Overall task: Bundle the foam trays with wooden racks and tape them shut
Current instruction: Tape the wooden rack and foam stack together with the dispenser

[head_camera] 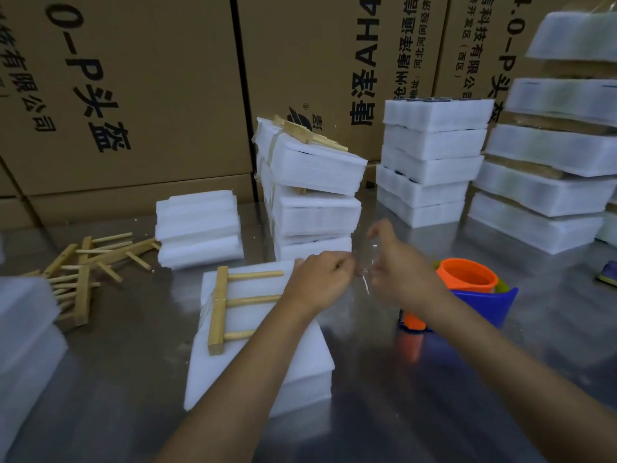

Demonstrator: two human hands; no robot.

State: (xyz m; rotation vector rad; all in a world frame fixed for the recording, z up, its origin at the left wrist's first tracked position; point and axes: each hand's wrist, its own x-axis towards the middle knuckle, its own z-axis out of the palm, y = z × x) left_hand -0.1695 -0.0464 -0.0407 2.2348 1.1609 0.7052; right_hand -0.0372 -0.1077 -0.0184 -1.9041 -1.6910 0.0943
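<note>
Taping step in hand: left hand [317, 282] and right hand [394, 265] each grip clear tape [365, 282] pinched between them, just beside the foam tray stack [260, 355] bearing a wooden rack [230, 302]. Next move likely calls for laying the tape over rack and stack.

Clear tape [364, 279] between the hands barely visible, only glints; where it starts and ends can't be told. Left forearm covers right ends of the wooden rack [233, 300] pegs on the near foam tray stack [260, 369]. Tape dispenser [467, 295] partly behind right forearm. Blurred foam [23, 329] cut off at left edge; right-hand foam stacks [551, 182] cut off at right edge. Carton [133, 95] print cropped.
</note>
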